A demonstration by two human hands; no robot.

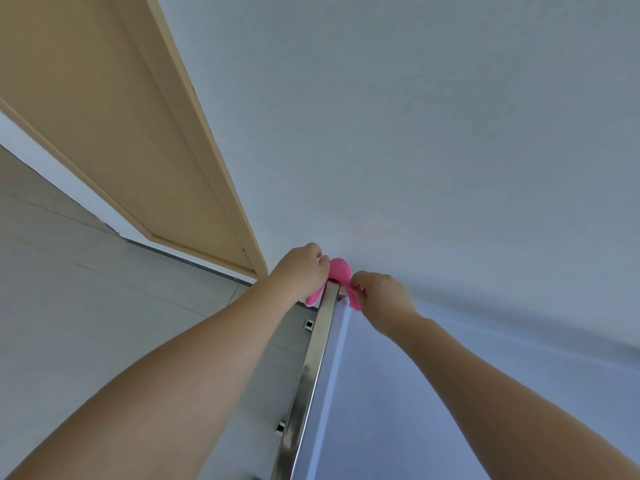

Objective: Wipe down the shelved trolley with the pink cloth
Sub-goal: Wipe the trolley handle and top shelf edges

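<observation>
While both arms are stretched forward from the bottom of the view, a pink cloth [339,271] is seen looped over the far end of a shiny steel post of the trolley [313,368], which runs away from the camera towards a pale wall [450,133]. One end of the cloth is gripped by the left hand [299,270] on the left side of the post, its fingers curled round the fabric. The other end is pinched by the right hand [377,292] on the right side, where a pink tail hangs just beneath the fingers. The cloth is draped across the post top, touching the metal, with the hands close on either side.

The step in hand is judged to be the wiping of this upright. It would be done well if the cloth were kept taut between the hands and drawn back and forth, shoeshine fashion, so that the faces of the post are rubbed. The loop could then be worked along the post towards the body, with even tension kept so neither end slips free. Two small square fittings [309,323] on the steel panel left of the post may snag the fabric and should be passed with care.

A tan door [104,116] stands at the left, and grey floor tiles [69,289] lie below it. The shelves of the trolley are not shown.
</observation>
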